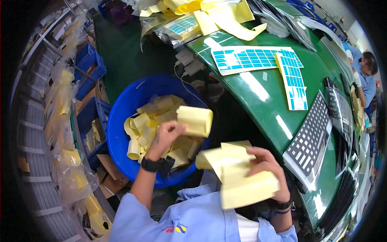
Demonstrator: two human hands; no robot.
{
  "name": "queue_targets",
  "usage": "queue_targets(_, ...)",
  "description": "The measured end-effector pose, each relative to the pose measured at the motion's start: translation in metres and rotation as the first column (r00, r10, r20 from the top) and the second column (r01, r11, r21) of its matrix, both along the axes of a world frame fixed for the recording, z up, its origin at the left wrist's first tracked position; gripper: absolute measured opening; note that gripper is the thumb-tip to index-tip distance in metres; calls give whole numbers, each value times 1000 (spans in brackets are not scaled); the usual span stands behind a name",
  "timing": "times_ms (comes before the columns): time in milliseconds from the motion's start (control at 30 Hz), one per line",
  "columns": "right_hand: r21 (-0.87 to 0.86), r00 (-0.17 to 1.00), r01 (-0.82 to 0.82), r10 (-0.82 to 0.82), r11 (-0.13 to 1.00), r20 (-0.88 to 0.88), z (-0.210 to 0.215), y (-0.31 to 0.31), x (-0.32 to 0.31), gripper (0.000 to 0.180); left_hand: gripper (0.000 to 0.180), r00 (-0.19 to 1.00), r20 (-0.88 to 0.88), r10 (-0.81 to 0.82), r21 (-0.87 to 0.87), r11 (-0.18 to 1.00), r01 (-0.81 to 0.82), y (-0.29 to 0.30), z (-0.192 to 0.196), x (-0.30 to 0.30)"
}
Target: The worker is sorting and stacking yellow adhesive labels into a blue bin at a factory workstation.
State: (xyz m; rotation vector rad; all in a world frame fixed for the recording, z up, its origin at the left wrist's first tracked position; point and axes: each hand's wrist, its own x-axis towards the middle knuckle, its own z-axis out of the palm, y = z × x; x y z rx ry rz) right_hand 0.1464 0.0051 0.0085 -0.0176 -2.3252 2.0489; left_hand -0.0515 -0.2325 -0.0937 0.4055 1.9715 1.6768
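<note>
We look down on a workroom where a dark green floor (119,48) runs between a long rack (32,141) on the left and a glossy green table (264,111) on the right.

Our left hand (166,136) pinches one curled yellow sheet (194,121) by its near edge, thumb on top, and holds it over the blue tub. Our right hand (268,167) has its fingers spread over a loose bunch of yellow sheets (246,181), some flat and one rolled at the end, beside the table's near edge and in front of our light blue shirt (197,226). A black wristband (151,164) sits on our left wrist.

Below the left hand stands the blue tub (117,121), partly filled with more curled yellow pieces (145,125). Just beyond its rim we see white power adapters (187,62) with a cable.

On the table lie blue-and-white label sheets (250,60), one overlapping another, and nearer us a black sheet with pale rectangles (308,143). Larger yellow sheets (225,16) spill over the far end. To the left of the tub are blue crates (90,60) and clear plastic bags (66,173) along the rack. At the far right a co-worker (367,82) in blue leans by the table.
</note>
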Motion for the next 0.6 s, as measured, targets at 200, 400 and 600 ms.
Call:
queue_targets(200,175,959,-233,256,957,-122,-5,-15,-34,16,24,907,-264,-329,17,938,345,15,66,52)
queue_targets(400,50,970,243,-243,969,-2,-21,-1,4,16,21,823,-352,-447,117,851,512,21,76,56)
queue_targets(600,-740,880,450,-388,500,273,-38,-9,17,23,36,826,-248,-506,-98,861,498,28,85,60)
